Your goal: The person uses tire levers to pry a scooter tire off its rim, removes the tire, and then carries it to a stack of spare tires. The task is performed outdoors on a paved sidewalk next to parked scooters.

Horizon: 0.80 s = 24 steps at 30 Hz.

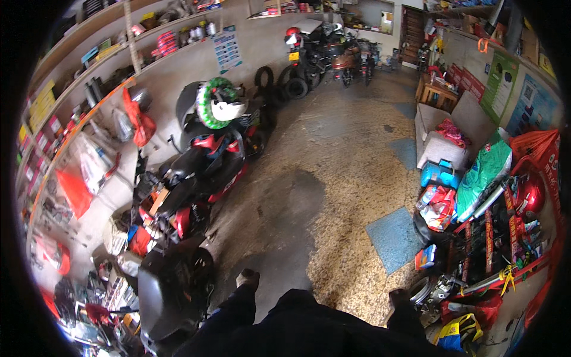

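The left hand [247, 278] shows as a small greyish shape at the end of a dark sleeve, low in the near middle of the view, held over bare floor. It touches nothing, and I cannot tell whether it is clenched or loose. The nearest thing to it is the glossy black plastic scooter luggage case [169, 291], just to its left in the near-left corner. The right hand [399, 296] is only a dark blur at the near right, so its grip cannot be made out either. It hangs close to a black rubber tyre with a silver rim [423, 289]. A red and black motorcycle [202, 172] stands further off on the left, with a green and white helmet [217, 102] on the vehicle beyond it. A blue square floor mat [392, 238] lies on the speckled concrete floor [339, 178] towards the right.
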Available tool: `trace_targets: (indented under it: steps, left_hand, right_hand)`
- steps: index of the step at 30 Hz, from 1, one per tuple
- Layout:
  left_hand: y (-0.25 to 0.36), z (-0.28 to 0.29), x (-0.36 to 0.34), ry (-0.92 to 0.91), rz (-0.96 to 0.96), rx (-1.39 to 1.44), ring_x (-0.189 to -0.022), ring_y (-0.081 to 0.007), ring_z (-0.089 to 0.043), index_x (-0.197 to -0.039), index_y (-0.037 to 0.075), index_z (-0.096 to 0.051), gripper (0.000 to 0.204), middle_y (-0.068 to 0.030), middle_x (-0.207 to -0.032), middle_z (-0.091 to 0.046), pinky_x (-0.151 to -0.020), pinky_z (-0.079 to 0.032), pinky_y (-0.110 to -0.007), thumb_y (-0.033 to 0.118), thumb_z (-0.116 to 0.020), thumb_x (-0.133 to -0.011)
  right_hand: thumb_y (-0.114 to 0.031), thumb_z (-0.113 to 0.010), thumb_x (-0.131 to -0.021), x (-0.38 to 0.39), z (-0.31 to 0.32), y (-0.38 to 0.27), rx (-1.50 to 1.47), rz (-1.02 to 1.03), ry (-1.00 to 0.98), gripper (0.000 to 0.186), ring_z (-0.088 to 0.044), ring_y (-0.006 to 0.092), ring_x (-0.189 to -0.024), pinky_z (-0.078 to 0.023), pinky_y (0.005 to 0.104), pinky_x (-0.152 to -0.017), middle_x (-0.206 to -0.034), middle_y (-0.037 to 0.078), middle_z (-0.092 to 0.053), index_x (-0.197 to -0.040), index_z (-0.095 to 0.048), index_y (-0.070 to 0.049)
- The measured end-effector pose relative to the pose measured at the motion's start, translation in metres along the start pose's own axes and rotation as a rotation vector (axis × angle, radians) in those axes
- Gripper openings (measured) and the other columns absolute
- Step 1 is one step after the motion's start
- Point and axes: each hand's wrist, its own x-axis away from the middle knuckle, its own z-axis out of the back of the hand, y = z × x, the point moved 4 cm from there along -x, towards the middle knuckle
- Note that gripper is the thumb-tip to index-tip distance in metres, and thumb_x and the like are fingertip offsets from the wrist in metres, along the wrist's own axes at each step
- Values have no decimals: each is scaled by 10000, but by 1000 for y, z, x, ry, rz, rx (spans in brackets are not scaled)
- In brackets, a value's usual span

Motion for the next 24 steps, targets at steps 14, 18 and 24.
trace_targets:
  steps: [14,18,24]
  left_hand:
    - [294,-130,-296,-168,-243,-388,-994,-385,-636,-917,59,-709,400,-200,-1023,-678,-854,-513,-468,409,-538,-827]
    - [385,-160,-394,-94,-280,-147,-974,-392,-642,-869,49,-705,394,-198,-996,-683,-843,-519,-466,404,-542,-814]
    - [494,-214,-476,-123,-380,-509,-1009,-366,-640,-933,75,-707,406,-170,-1055,-680,-859,-519,-451,420,-521,-827]
  right_hand:
    - [-366,-593,-874,-153,146,41,-936,-647,-6,356,-703,266,-809,-567,389,-722,-909,192,-702,-870,-686,-22]
    - [-250,-532,-908,-205,143,55,-466,-263,-57,255,-704,264,-742,-560,415,-617,-798,121,-696,-898,-664,-32]
    - [-293,-563,-852,-337,271,63,-643,-400,-194,213,-694,244,-829,-536,441,-686,-907,74,-719,-933,-701,-153]
